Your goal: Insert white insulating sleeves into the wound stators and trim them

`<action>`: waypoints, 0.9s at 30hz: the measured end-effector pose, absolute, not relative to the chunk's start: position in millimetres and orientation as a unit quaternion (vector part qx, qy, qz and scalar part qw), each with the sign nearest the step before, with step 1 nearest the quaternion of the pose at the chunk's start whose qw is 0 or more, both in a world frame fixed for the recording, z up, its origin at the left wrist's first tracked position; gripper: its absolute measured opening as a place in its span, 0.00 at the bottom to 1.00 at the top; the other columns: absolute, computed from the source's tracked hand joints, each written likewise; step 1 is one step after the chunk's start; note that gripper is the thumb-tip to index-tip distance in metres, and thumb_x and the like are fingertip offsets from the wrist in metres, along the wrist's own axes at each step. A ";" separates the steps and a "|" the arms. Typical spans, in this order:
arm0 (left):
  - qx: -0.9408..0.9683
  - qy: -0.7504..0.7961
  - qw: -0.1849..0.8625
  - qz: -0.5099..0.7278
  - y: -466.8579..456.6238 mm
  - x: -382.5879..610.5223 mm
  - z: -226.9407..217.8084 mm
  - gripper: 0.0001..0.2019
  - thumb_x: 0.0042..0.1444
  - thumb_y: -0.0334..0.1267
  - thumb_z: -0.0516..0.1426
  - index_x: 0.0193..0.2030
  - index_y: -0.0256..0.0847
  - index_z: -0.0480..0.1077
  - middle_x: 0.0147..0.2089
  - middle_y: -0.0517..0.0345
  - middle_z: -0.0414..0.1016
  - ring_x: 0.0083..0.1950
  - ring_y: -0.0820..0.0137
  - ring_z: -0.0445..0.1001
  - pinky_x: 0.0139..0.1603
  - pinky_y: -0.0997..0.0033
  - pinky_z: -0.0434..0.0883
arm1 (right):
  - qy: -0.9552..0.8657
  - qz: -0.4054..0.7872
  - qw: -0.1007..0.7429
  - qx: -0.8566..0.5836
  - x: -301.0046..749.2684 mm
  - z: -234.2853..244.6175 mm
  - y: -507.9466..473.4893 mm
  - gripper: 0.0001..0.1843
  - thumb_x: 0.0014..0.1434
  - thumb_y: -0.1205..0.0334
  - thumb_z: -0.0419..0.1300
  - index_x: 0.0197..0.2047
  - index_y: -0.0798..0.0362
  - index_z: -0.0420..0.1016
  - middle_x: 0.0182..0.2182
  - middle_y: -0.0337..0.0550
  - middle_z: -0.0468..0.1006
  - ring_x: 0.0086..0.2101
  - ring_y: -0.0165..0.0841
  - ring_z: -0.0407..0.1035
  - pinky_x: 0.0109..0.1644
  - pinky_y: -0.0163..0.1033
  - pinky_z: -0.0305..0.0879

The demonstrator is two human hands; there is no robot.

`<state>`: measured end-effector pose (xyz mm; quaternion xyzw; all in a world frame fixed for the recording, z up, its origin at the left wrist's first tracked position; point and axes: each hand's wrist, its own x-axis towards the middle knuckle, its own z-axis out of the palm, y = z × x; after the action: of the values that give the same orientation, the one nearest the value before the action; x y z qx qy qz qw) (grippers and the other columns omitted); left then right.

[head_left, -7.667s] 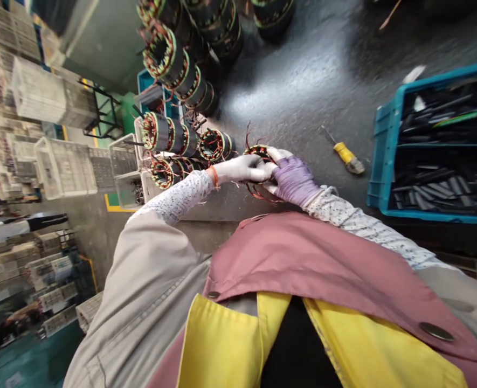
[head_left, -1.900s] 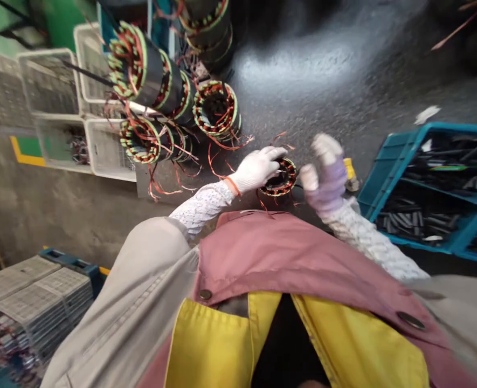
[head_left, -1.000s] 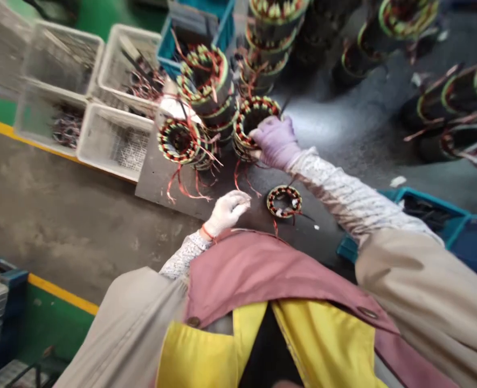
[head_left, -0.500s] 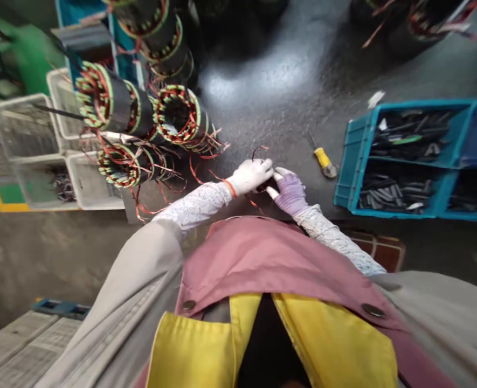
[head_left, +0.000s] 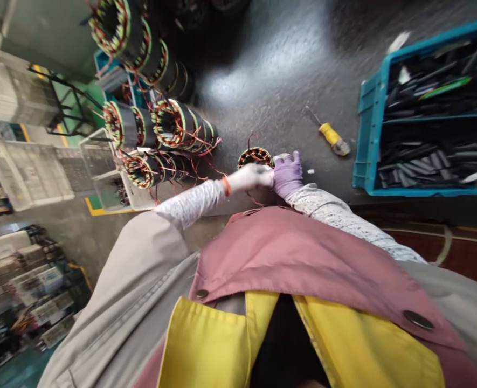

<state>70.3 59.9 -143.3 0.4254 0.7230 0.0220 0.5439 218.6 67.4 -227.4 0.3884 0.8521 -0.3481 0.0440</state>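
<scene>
A small wound stator [head_left: 255,157] with copper coils and loose red wire ends lies on the dark worktable [head_left: 270,91], just in front of me. My left hand [head_left: 249,177], in a white glove, is closed at its near rim. Touching it from the right is my right hand [head_left: 287,172], in a purple glove, with fingers curled on the stator's right edge. Both hands meet at the stator's near side, and what the fingertips pinch is hidden.
Several larger wound stators [head_left: 169,126] are stacked at the table's left. A yellow-handled tool [head_left: 330,137] lies right of the hands. A blue bin [head_left: 367,140] of dark strips stands at the right. White mesh crates [head_left: 28,172] sit on the floor at left.
The view has swung. Two seconds ago my right hand was raised off the stator, then reached to the large stators; both hands are now back together on the small stator.
</scene>
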 end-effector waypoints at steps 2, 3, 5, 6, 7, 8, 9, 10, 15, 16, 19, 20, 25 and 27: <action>0.458 0.718 0.524 0.012 46.0 60.8 -134.5 0.09 0.56 0.40 0.63 0.34 0.35 0.76 0.34 0.54 0.78 0.40 0.66 0.76 0.46 0.68 0.72 | 0.857 -0.343 0.055 0.381 216.3 -225.1 68.8 0.25 0.68 0.46 0.50 0.56 0.49 0.77 0.58 0.55 0.74 0.61 0.55 0.62 0.66 0.75 0.44; 0.481 0.715 0.508 0.002 42.5 55.8 -132.3 0.09 0.56 0.40 0.62 0.36 0.35 0.77 0.38 0.53 0.79 0.45 0.65 0.76 0.50 0.67 0.72 | 0.863 -0.336 0.063 0.372 215.8 -222.8 69.8 0.25 0.68 0.45 0.50 0.56 0.49 0.77 0.59 0.54 0.74 0.62 0.54 0.61 0.67 0.74 0.43; 0.509 0.707 0.491 -0.007 42.1 47.7 -133.8 0.08 0.55 0.37 0.62 0.39 0.36 0.77 0.45 0.51 0.79 0.51 0.62 0.75 0.57 0.65 0.70 | 0.872 -0.322 0.082 0.360 215.5 -217.1 71.9 0.24 0.67 0.44 0.52 0.56 0.49 0.77 0.60 0.54 0.73 0.63 0.54 0.60 0.68 0.73 0.41; 0.517 0.700 0.493 -0.014 43.8 45.5 -137.6 0.08 0.54 0.36 0.62 0.40 0.36 0.77 0.47 0.51 0.79 0.52 0.62 0.76 0.58 0.64 0.69 | 0.872 -0.320 0.090 0.361 215.6 -214.3 72.9 0.24 0.67 0.45 0.52 0.56 0.49 0.77 0.60 0.54 0.72 0.63 0.54 0.60 0.68 0.72 0.41; 0.520 0.693 0.499 -0.023 46.0 44.7 -142.8 0.09 0.54 0.35 0.62 0.41 0.35 0.77 0.46 0.51 0.80 0.51 0.62 0.76 0.58 0.64 0.70 | 0.870 -0.320 0.097 0.363 215.6 -211.9 73.6 0.24 0.67 0.45 0.53 0.57 0.49 0.76 0.60 0.54 0.72 0.63 0.54 0.60 0.68 0.72 0.42; 0.520 0.688 0.505 -0.032 48.0 45.1 -149.0 0.10 0.56 0.36 0.61 0.43 0.34 0.76 0.45 0.50 0.80 0.49 0.63 0.77 0.56 0.64 0.71 | 0.867 -0.324 0.104 0.364 215.6 -210.0 74.2 0.23 0.67 0.47 0.53 0.57 0.49 0.76 0.60 0.54 0.72 0.63 0.54 0.60 0.68 0.71 0.42; 0.517 0.686 0.511 -0.040 49.3 46.3 -155.4 0.11 0.60 0.36 0.58 0.47 0.32 0.75 0.45 0.49 0.80 0.47 0.64 0.78 0.54 0.65 0.72 | 0.864 -0.330 0.111 0.363 215.4 -208.7 74.6 0.23 0.67 0.48 0.54 0.58 0.49 0.76 0.61 0.54 0.72 0.63 0.54 0.61 0.69 0.71 0.42; 0.515 0.683 0.515 -0.048 50.0 47.9 -161.3 0.14 0.64 0.37 0.55 0.51 0.31 0.73 0.45 0.47 0.80 0.47 0.65 0.78 0.52 0.66 0.73 | 0.861 -0.337 0.119 0.361 215.1 -207.7 75.1 0.22 0.67 0.49 0.54 0.58 0.49 0.76 0.61 0.54 0.72 0.63 0.53 0.61 0.69 0.71 0.42; 0.553 0.645 0.510 -0.132 49.7 54.9 -158.1 0.21 0.62 0.43 0.61 0.57 0.32 0.68 0.48 0.47 0.80 0.48 0.64 0.79 0.51 0.68 0.74 | 0.845 -0.362 0.164 0.356 213.0 -192.0 81.6 0.19 0.69 0.58 0.51 0.57 0.52 0.77 0.62 0.57 0.71 0.63 0.53 0.60 0.68 0.68 0.44; 0.570 0.637 0.496 -0.153 50.1 56.1 -149.8 0.23 0.59 0.45 0.65 0.56 0.33 0.69 0.48 0.48 0.80 0.48 0.62 0.79 0.51 0.67 0.75 | 0.843 -0.365 0.170 0.356 212.4 -184.2 83.4 0.19 0.69 0.59 0.51 0.56 0.53 0.77 0.61 0.58 0.72 0.62 0.52 0.61 0.68 0.66 0.46; 0.627 0.630 0.416 -0.194 48.2 59.9 -126.5 0.16 0.61 0.37 0.63 0.54 0.32 0.72 0.50 0.42 0.78 0.51 0.56 0.79 0.53 0.57 0.75 | 0.859 -0.332 0.174 0.348 209.4 -163.9 85.9 0.16 0.68 0.57 0.56 0.52 0.52 0.80 0.54 0.58 0.77 0.56 0.46 0.68 0.63 0.55 0.57; 0.642 0.625 0.395 -0.203 47.0 61.0 -123.8 0.15 0.61 0.33 0.62 0.53 0.33 0.73 0.50 0.43 0.78 0.49 0.56 0.80 0.51 0.57 0.76 | 0.867 -0.314 0.173 0.345 208.0 -161.9 86.1 0.16 0.67 0.56 0.57 0.52 0.50 0.80 0.52 0.57 0.78 0.53 0.44 0.70 0.60 0.51 0.59; 0.661 0.638 0.317 -0.235 53.2 62.7 -136.8 0.13 0.66 0.40 0.59 0.53 0.36 0.72 0.50 0.52 0.77 0.47 0.67 0.78 0.49 0.59 0.79 | 0.886 -0.257 0.171 0.345 203.7 -174.2 91.0 0.19 0.63 0.47 0.63 0.52 0.47 0.80 0.48 0.54 0.80 0.49 0.41 0.72 0.52 0.44 0.63; 0.663 0.643 0.310 -0.225 57.5 60.7 -142.5 0.17 0.67 0.45 0.59 0.56 0.37 0.71 0.53 0.51 0.75 0.50 0.66 0.77 0.51 0.59 0.78 | 0.887 -0.256 0.171 0.345 203.5 -178.5 89.9 0.20 0.63 0.47 0.63 0.54 0.47 0.79 0.49 0.54 0.80 0.50 0.41 0.72 0.51 0.43 0.62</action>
<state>60.7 57.5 -142.5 0.6630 0.6434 -0.2251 0.3095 203.5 89.9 -178.5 0.3448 0.8867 -0.2559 0.1714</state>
